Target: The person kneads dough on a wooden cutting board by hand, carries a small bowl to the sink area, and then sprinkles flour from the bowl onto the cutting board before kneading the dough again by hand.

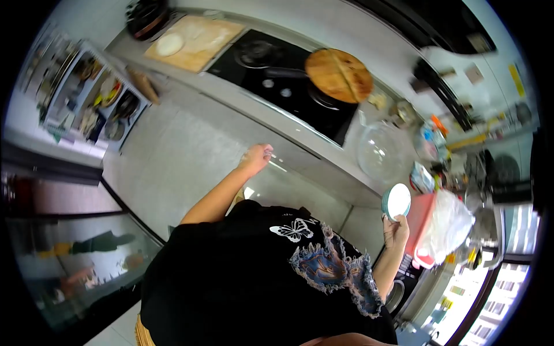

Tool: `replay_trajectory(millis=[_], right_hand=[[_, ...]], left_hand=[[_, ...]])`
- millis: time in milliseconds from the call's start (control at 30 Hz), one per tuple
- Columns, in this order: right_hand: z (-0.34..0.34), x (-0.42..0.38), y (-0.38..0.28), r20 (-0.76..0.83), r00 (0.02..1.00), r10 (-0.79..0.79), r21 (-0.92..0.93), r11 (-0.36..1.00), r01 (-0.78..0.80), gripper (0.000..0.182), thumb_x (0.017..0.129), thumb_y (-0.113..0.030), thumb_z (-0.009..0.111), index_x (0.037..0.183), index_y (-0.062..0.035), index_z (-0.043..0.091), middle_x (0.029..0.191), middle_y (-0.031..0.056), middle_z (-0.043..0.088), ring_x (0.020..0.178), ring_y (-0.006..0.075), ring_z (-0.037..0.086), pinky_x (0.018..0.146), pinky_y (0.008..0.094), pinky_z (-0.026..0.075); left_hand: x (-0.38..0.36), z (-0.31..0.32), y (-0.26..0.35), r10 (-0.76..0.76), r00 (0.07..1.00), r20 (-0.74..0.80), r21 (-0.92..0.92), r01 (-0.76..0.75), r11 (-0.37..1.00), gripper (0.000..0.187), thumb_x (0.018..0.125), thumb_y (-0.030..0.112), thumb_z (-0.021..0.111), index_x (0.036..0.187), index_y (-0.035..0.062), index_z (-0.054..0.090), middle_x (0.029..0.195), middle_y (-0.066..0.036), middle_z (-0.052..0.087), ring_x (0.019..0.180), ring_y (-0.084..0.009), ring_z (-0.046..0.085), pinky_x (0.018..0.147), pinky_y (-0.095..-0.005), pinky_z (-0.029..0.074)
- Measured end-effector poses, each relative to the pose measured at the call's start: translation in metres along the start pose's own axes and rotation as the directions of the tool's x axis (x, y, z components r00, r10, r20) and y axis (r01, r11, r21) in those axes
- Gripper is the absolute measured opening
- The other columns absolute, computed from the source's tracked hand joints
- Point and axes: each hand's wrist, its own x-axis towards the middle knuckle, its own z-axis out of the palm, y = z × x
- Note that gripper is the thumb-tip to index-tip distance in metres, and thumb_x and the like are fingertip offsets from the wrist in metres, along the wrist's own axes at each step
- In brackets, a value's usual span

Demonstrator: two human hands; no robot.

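Note:
In my right hand is a small bowl, teal outside and white within, gripped at its near edge and tilted so its inside faces up toward me. It is close to the counter's right end, beside a red board. My left hand hangs over the floor in front of the counter with its fingers curled in, and nothing shows in them. Whitish smears mark its fingertips. A large clear glass bowl sits on the counter beyond the small bowl.
A pan with a round wooden lid stands on the black cooktop. Left of it, a floured wooden board bears a round of dough. A plastic bag lies at the right. A shelf rack stands far left.

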Motion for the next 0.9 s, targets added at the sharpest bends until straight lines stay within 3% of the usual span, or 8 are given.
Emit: replay_trajectory(millis=[67, 267, 300, 367, 467, 600, 667, 900], right_hand=[[0.066, 0.011, 0.018, 0.09, 0.995, 0.03, -0.141, 0.99, -0.018, 0.037, 0.081, 0.001, 0.058, 0.117, 0.0096, 0.053, 0.107, 0.0216, 0.066, 0.085, 0.0351, 0.07, 0.074, 0.0383, 0.066], [0.282, 0.03, 0.128, 0.271, 0.915, 0.299, -0.338, 0.919, -0.2, 0.035, 0.082, -0.001, 0.058, 0.115, 0.0101, 0.053, 0.098, 0.0207, 0.067, 0.076, 0.0338, 0.069, 0.065, 0.0308, 0.065], [0.317, 0.034, 0.154, 0.331, 0.872, 0.361, -0.374, 0.898, -0.229, 0.036, 0.084, -0.002, 0.058, 0.117, 0.0102, 0.052, 0.101, 0.0234, 0.067, 0.081, 0.0369, 0.071, 0.067, 0.0354, 0.066], [0.389, 0.029, 0.202, 0.388, 0.812, 0.437, -0.448, 0.859, -0.248, 0.042, 0.085, -0.003, 0.056, 0.123, 0.0125, 0.049, 0.104, 0.0258, 0.066, 0.082, 0.0371, 0.071, 0.069, 0.0361, 0.067], [0.479, 0.026, 0.272, 0.438, 0.713, 0.547, -0.518, 0.802, -0.297, 0.047, 0.084, -0.003, 0.055, 0.127, 0.0137, 0.048, 0.107, 0.0254, 0.066, 0.084, 0.0374, 0.071, 0.07, 0.0356, 0.067], [0.579, 0.03, 0.343, 0.419, 0.629, 0.655, -0.618, 0.713, -0.332, 0.04, 0.081, -0.003, 0.056, 0.116, 0.0153, 0.053, 0.103, 0.0258, 0.067, 0.085, 0.0365, 0.072, 0.072, 0.036, 0.067], [0.617, 0.047, 0.381, 0.39, 0.588, 0.709, -0.658, 0.661, -0.362, 0.033, 0.081, -0.003, 0.056, 0.11, 0.0134, 0.055, 0.103, 0.0257, 0.067, 0.085, 0.0359, 0.072, 0.076, 0.0373, 0.067], [0.74, 0.123, 0.492, 0.365, 0.634, 0.682, -0.686, 0.657, -0.312, 0.029, 0.081, -0.002, 0.057, 0.108, 0.0088, 0.056, 0.098, 0.0251, 0.067, 0.086, 0.0382, 0.072, 0.078, 0.0412, 0.067]], left_hand=[[-0.026, -0.044, -0.025, -0.096, 0.985, -0.143, -0.043, 0.091, 0.995, 0.022, 0.089, 0.007, 0.066, 0.111, 0.0043, 0.069, 0.103, -0.015, 0.073, 0.093, -0.0279, 0.072, 0.082, -0.0366, 0.058], [-0.068, -0.193, -0.129, -0.131, 0.962, -0.241, -0.106, 0.108, 0.988, 0.022, 0.092, 0.009, 0.065, 0.113, 0.0035, 0.07, 0.104, -0.015, 0.073, 0.09, -0.0265, 0.071, 0.081, -0.0358, 0.056], [-0.076, -0.219, -0.143, -0.147, 0.956, -0.255, -0.119, 0.12, 0.986, 0.022, 0.092, 0.009, 0.065, 0.113, 0.0035, 0.07, 0.104, -0.015, 0.073, 0.09, -0.0265, 0.071, 0.081, -0.0358, 0.056], [-0.092, -0.265, -0.163, -0.307, 0.863, -0.401, -0.122, 0.281, 0.952, 0.024, 0.093, 0.012, 0.066, 0.115, 0.0037, 0.071, 0.102, -0.014, 0.073, 0.088, -0.0244, 0.07, 0.079, -0.0352, 0.056], [-0.113, -0.304, -0.217, -0.378, 0.809, -0.451, -0.191, 0.326, 0.926, 0.024, 0.095, 0.015, 0.067, 0.116, 0.004, 0.071, 0.097, -0.013, 0.074, 0.085, -0.0216, 0.069, 0.078, -0.0341, 0.055], [-0.124, -0.353, -0.244, -0.482, 0.743, -0.464, -0.255, 0.409, 0.876, 0.023, 0.096, 0.015, 0.066, 0.116, 0.0045, 0.072, 0.092, -0.012, 0.074, 0.082, -0.0189, 0.069, 0.078, -0.0332, 0.055], [-0.122, -0.37, -0.269, -0.522, 0.694, -0.495, -0.295, 0.431, 0.853, 0.022, 0.095, 0.016, 0.065, 0.112, 0.0053, 0.072, 0.09, -0.015, 0.073, 0.079, -0.0262, 0.069, 0.074, -0.0373, 0.056], [-0.084, -0.441, -0.378, -0.544, 0.63, -0.554, -0.237, 0.508, 0.828, 0.023, 0.096, 0.016, 0.066, 0.114, 0.0042, 0.072, 0.085, -0.013, 0.072, 0.075, -0.0202, 0.067, 0.072, -0.0346, 0.054]])
